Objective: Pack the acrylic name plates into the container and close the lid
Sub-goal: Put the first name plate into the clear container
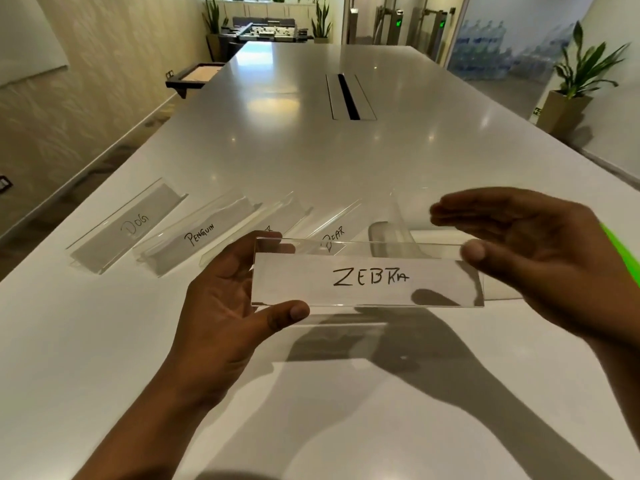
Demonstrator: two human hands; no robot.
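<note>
the zebra plate [367, 277] looked light, stiff and slick — left hand [225, 299] and right hand [526, 251] pinched its short ends, probably the safest hold.

Third name plate [258, 225]: label mostly hidden behind left hand [225, 299], only last letter shows, unreadable. BEAR plate [334, 233]: first letter distorted thru top edge of ZEBRA plate [367, 277]. Clear item [394, 233] behind ZEBRA plate, under right hand [526, 251]: outline too faint to tell what it is. Right wrist and green sleeve [623, 251] cut off at frame edge.
</note>
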